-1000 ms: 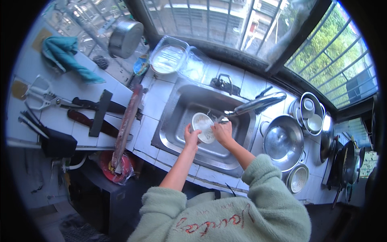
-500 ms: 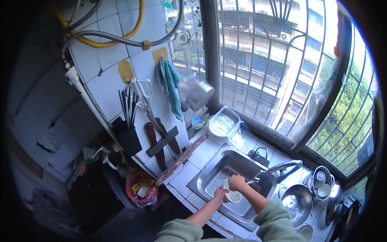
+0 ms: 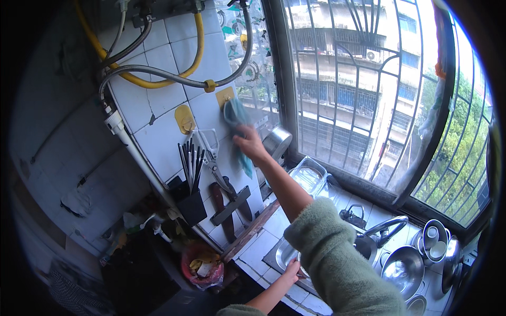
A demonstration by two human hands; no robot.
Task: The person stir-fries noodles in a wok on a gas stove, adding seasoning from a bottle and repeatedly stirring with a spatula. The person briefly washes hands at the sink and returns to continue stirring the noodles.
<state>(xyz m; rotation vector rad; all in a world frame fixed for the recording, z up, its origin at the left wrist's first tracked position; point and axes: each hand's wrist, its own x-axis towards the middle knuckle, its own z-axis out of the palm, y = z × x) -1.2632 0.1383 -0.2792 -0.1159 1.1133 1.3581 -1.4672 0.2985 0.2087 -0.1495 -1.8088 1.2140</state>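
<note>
My right hand (image 3: 250, 142) is up at the tiled wall, closed on a teal cloth (image 3: 237, 113). The cloth is smeared by motion and its top is still against the yellow hook plate (image 3: 224, 100). Low over the sink (image 3: 284, 252), my left hand (image 3: 293, 269) grips a small white bowl, nearly all of it hidden behind my right sleeve. That sleeve also covers most of the basin.
Left of the cloth hang scissors (image 3: 210, 150) and a knife rack (image 3: 230, 206), beside a black chopstick holder (image 3: 188, 203). A red-lined bin (image 3: 203, 268) stands below. Right of the faucet (image 3: 387, 226) are a steel wok (image 3: 403, 271) and stacked pots (image 3: 432, 237). A clear container (image 3: 308, 174) sits by the window.
My right hand has left the bowl and risen to the hanging cloth, which is now shifting. The left hand stays low at the sink. The view has tilted slightly.
</note>
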